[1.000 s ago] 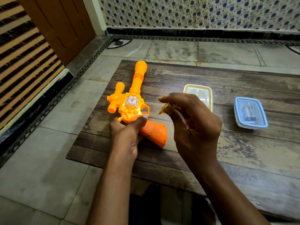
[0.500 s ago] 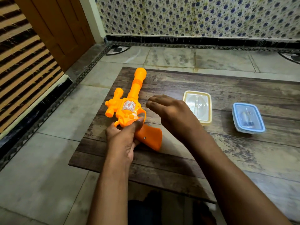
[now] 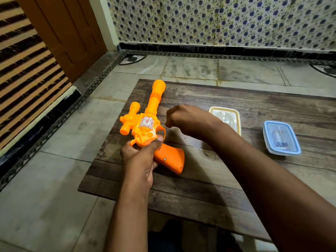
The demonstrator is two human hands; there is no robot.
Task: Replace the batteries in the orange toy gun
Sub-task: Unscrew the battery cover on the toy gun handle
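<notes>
My left hand (image 3: 141,157) grips the toy gun (image 3: 148,127) at the join of frame and grip, thumb up against the trigger guard, fingers curled under the body. Gun lies on its side on the table (image 3: 209,180), near the table's left edge, barrel pointing away from me toward the far edge, grip toward me and angled right. A small screw shows on the grip face. A stubby scope part sticks out on the gun's left side.

My right hand (image 3: 189,120) hovers over the table just right of the gun's trigger guard, not touching the gun. Fingers curled down and in, tips bunched; cannot tell if anything is pinched there, the back of the hand hides it. The two hands are apart, gun frame between them.

Cream box (image 3: 225,117) sits on the table to the right of the gun, partly behind my right wrist. Blue-rimmed box (image 3: 281,137) sits further right of the gun, lid on, something small and dark inside, too blurred to name. Both boxes are well apart from the gun.

Table stands on a tiled floor (image 3: 60,160); patterned wall (image 3: 218,20) lies beyond the table's far edge, a wooden door (image 3: 69,33) at far left of the table.
</notes>
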